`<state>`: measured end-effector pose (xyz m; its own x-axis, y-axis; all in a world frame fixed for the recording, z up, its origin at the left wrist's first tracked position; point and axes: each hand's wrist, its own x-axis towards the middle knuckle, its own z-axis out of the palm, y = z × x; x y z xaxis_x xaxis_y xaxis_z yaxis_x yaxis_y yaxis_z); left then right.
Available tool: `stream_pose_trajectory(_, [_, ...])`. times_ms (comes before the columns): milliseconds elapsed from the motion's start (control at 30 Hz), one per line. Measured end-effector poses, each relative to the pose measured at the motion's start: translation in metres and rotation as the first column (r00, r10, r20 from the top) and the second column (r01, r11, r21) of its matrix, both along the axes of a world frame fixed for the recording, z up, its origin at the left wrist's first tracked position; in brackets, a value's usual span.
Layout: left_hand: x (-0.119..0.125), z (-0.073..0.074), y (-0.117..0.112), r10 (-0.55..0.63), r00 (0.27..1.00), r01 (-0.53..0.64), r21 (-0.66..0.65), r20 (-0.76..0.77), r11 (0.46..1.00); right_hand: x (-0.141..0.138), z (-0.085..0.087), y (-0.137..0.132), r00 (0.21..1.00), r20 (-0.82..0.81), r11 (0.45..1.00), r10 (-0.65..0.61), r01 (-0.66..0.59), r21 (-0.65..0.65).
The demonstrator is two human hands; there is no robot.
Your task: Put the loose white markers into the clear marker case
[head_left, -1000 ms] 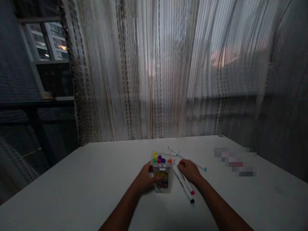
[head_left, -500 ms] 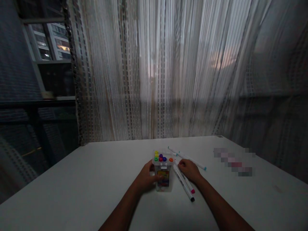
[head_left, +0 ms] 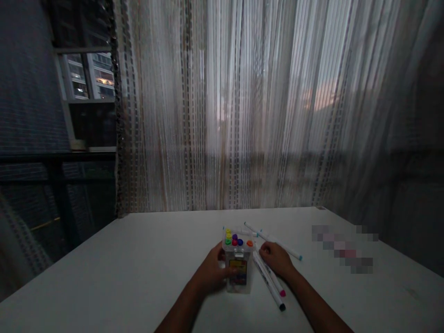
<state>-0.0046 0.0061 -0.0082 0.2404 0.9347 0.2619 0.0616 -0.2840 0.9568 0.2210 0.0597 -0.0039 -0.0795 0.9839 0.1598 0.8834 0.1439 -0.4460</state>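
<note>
Key geometry: clear plastic box (head_left: 243,256), upright on the white tabletop (head_left: 166,277), sits left of the loose markers. Box axis vertical, marker axes flat on the table, so the two are crossed.

Left hand (head_left: 213,268): wrapped around the box from its left side, thumb across the near face. Gripping it.

Right hand (head_left: 277,260): right of the box, fingers curled, fingertips by the far ends of two white-barrelled markers. Can't tell if it's pinching one or just resting there; the curled fingers hide the contact.

The two markers: white marker with pink cap (head_left: 275,280) and white marker with black cap (head_left: 268,280). They lie side by side, long axes running far-left to near-right, capped ends near. Black one is on the left, its cap nearest of all. Far ends just beside the box's right edge; touching or not, can't tell. Right hand is nearer to the pink one; left hand is across the box from both.

Beyond the right hand: slim white marker with teal tip (head_left: 293,252), also angled far-left to near-right. More slim white ones behind the box, partly hidden.

In the box: upright markers with yellow, green, purple, red, blue and orange caps (head_left: 249,243).

Writing: dark rectangular label with yellow top band (head_left: 237,272) on the box's near face, thumb over part of it, no legible text. Dark print on the marker barrels, too small to read. No brand to be made out. Pixelated patch (head_left: 343,249) at table right: content unknown.
</note>
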Motion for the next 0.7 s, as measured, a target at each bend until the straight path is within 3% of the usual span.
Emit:
stream_pose_trajectory(333, [0.003, 0.010, -0.005, 0.048, 0.995, -0.046, 0.025, -0.084, 0.999, -0.001, 0.000, -0.005, 0.998, 0.064, 1.000, 0.008, -0.008, 0.003])
stream_pose_trajectory(533, [0.003, 0.007, -0.004, 0.029, 0.998, -0.027, 0.034, -0.057, 0.999, -0.007, -0.003, -0.010, 0.984, 0.179, 0.999, -0.003, -0.006, 0.049])
stream_pose_trajectory(600, [0.003, 0.004, -0.003, 0.017, 0.999, -0.016, 0.039, -0.041, 0.999, -0.004, 0.010, -0.011, 0.990, 0.139, 0.990, -0.037, 0.017, 0.138])
stream_pose_trajectory(700, [0.003, 0.000, -0.002, 0.034, 0.999, -0.033, 0.030, -0.027, 0.999, 0.007, 0.057, -0.019, 0.992, -0.129, 0.922, -0.003, 0.053, 0.383])
